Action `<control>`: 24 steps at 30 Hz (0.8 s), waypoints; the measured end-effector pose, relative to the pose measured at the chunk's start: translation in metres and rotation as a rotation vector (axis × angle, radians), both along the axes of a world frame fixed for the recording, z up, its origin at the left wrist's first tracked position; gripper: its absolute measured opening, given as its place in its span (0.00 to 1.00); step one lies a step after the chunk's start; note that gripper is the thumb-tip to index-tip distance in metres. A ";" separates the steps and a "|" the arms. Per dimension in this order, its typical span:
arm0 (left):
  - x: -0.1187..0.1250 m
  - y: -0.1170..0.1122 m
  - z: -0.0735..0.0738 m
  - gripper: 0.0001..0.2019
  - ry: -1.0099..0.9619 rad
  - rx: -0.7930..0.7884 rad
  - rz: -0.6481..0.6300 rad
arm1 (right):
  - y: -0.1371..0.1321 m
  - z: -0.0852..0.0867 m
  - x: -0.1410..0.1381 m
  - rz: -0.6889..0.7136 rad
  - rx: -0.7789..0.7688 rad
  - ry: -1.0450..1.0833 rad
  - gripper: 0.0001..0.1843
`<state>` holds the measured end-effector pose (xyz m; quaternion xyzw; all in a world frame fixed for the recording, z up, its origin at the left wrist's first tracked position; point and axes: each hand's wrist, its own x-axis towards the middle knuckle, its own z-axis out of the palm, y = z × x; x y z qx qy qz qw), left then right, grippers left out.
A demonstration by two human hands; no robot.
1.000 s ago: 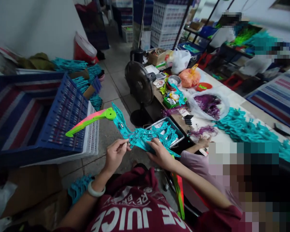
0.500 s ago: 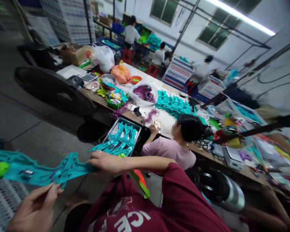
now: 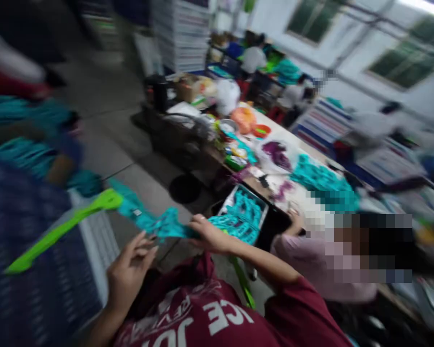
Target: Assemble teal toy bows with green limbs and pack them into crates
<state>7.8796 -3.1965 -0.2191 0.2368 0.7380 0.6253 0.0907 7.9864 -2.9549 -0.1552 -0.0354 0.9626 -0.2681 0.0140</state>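
Note:
My right hand [image 3: 210,234] is closed around the near end of a long turquoise plastic shell part [image 3: 144,219], which has cut-outs and a small dark component inside. A long lime-green plastic arm [image 3: 63,231] joins its far end and slants down to the left. My left hand [image 3: 128,270] is at the lower edge of the shell part, fingers curled and tips drawn together; blur hides what is between them. Just beyond my right hand, a metal tray [image 3: 264,219] holds several similar turquoise parts [image 3: 242,212].
A person in a pink top [image 3: 311,260] sits at the long worktable [image 3: 307,193] on my right. On it are a bag of purple pieces [image 3: 277,153] and a turquoise pile [image 3: 321,180]. A dark fan [image 3: 173,140] stands ahead; crates [image 3: 32,250] and turquoise parts are at left.
My view has swung left, bringing crates and the whole lime-green arm into sight. My right hand keeps its hold on the turquoise part; my left fingers have shifted slightly along its lower edge.

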 end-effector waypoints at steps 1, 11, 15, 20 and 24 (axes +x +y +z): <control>-0.013 -0.008 0.003 0.25 -0.073 0.007 0.016 | -0.004 0.000 -0.012 -0.052 -0.053 0.015 0.19; -0.189 0.006 0.023 0.28 -0.876 0.605 0.037 | -0.051 0.008 -0.147 -0.125 -0.085 -0.069 0.21; -0.260 0.043 0.017 0.23 -0.935 0.685 0.081 | -0.042 -0.009 -0.222 -0.086 -0.027 -0.006 0.23; -0.355 0.083 0.012 0.17 -0.957 0.746 0.195 | -0.009 -0.021 -0.325 -0.067 0.018 0.063 0.23; -0.430 0.108 0.021 0.15 -0.973 0.759 0.253 | 0.015 -0.019 -0.404 -0.093 -0.005 0.044 0.22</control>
